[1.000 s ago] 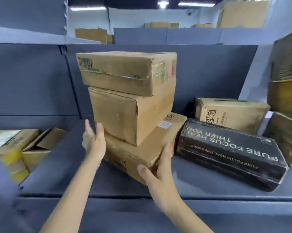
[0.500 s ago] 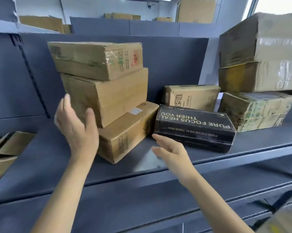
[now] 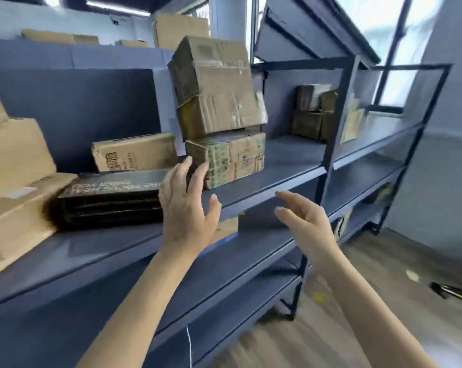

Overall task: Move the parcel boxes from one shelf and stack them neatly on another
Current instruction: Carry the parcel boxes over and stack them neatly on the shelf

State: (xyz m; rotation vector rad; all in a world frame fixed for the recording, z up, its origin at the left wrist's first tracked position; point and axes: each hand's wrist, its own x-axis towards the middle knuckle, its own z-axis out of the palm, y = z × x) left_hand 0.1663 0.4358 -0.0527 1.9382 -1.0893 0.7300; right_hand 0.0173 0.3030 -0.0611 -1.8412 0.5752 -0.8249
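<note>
dark shelf, boxes unmoved: three-box stack beside black box; left hand, right hand spread, empty.

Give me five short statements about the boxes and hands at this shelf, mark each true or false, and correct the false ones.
1. Both hands are empty. True: the left hand and the right hand are open and hold nothing.
2. The stack of three boxes stands on the shelf. True.
3. The black box sits on top of that stack. False: it lies flat on the shelf, left of the stack.
4. The bottom box of the stack is plain black. False: it is brown cardboard with green print.
5. The right hand grips the shelf edge. False: it is held in front of the shelf with fingers spread, touching nothing.
</note>
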